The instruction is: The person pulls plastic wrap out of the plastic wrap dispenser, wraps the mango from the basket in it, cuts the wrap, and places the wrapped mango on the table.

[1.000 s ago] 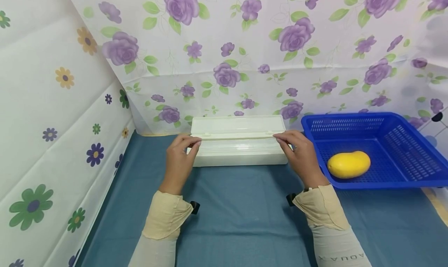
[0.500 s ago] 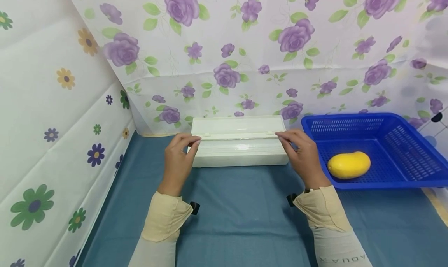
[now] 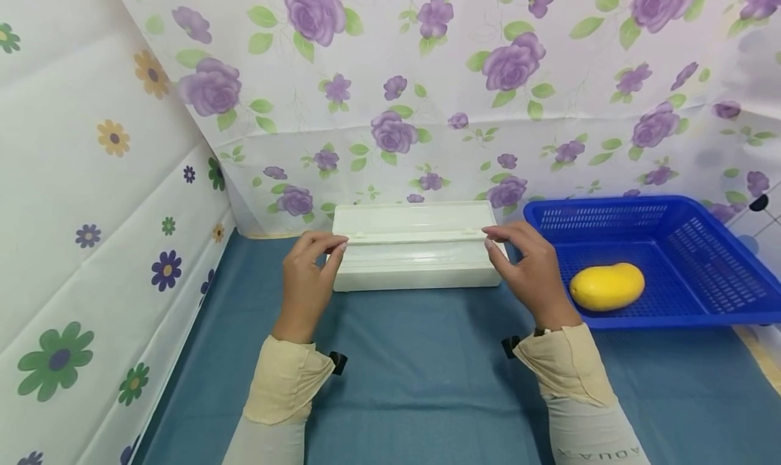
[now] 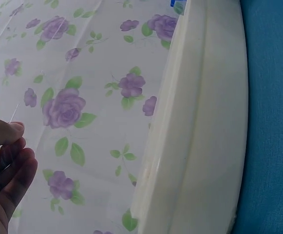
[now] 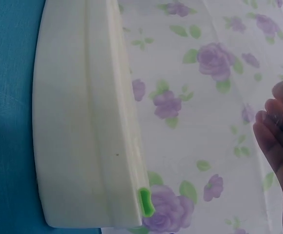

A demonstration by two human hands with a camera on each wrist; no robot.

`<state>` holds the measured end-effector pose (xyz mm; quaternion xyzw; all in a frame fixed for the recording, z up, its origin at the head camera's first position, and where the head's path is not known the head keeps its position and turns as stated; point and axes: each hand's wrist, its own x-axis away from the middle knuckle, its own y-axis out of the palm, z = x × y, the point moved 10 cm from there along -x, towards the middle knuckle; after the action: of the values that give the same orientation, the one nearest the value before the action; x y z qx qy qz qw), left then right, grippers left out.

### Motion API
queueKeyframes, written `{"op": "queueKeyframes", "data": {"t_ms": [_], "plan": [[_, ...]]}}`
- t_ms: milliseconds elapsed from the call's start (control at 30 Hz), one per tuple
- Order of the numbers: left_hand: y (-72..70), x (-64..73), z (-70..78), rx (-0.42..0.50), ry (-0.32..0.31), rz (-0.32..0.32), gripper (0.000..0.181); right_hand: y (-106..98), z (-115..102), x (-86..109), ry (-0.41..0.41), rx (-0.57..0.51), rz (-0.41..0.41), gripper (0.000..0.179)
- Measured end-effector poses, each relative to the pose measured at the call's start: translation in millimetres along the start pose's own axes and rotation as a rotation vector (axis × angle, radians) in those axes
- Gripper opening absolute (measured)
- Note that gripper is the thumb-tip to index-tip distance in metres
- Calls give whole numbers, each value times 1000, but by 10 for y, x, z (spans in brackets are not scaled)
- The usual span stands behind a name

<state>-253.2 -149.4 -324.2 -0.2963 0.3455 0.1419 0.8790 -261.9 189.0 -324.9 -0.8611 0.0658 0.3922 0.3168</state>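
A long white cling film dispenser box (image 3: 417, 277) lies at the back of the table, its lid (image 3: 415, 216) raised behind it. My left hand (image 3: 305, 275) is at the box's left end, thumb and forefinger pinched together. A thin clear edge of cling film (image 4: 14, 113) runs up from those fingertips in the left wrist view. At the other end, my right hand (image 3: 529, 268) has thumb and forefinger close together by the inner rail. A small clear glint of film (image 5: 280, 117) shows between its fingers in the right wrist view. The film itself is almost invisible from above.
A blue plastic basket (image 3: 659, 320) stands to the right of the box, close to my right hand. A yellow mango (image 3: 607, 287) lies in it. Blue cloth (image 3: 415, 370) covers the table, and a flowered sheet (image 3: 366, 112) hangs right behind the box.
Both hands have drifted slightly outward, the left to the left and the right to the right. The right thumb and forefinger have parted a little. Box, basket and mango stay put.
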Motion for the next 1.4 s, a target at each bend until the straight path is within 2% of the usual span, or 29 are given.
{"op": "queueKeyframes", "data": {"t_ms": [200, 467, 933, 1400], "plan": [[-29, -10, 34, 6, 18, 7, 13, -20, -76, -25, -28, 26, 12, 28], [-63, -18, 74, 7, 12, 7, 13, -62, -126, -44, -52, 25, 30, 15], [-159, -37, 197, 9, 49, 46, 13, -170, -233, -63, -63, 39, 73, 16], [-284, -49, 338, 45, 73, 98, 12, -292, -357, -77, -107, -12, 146, 21]]}}
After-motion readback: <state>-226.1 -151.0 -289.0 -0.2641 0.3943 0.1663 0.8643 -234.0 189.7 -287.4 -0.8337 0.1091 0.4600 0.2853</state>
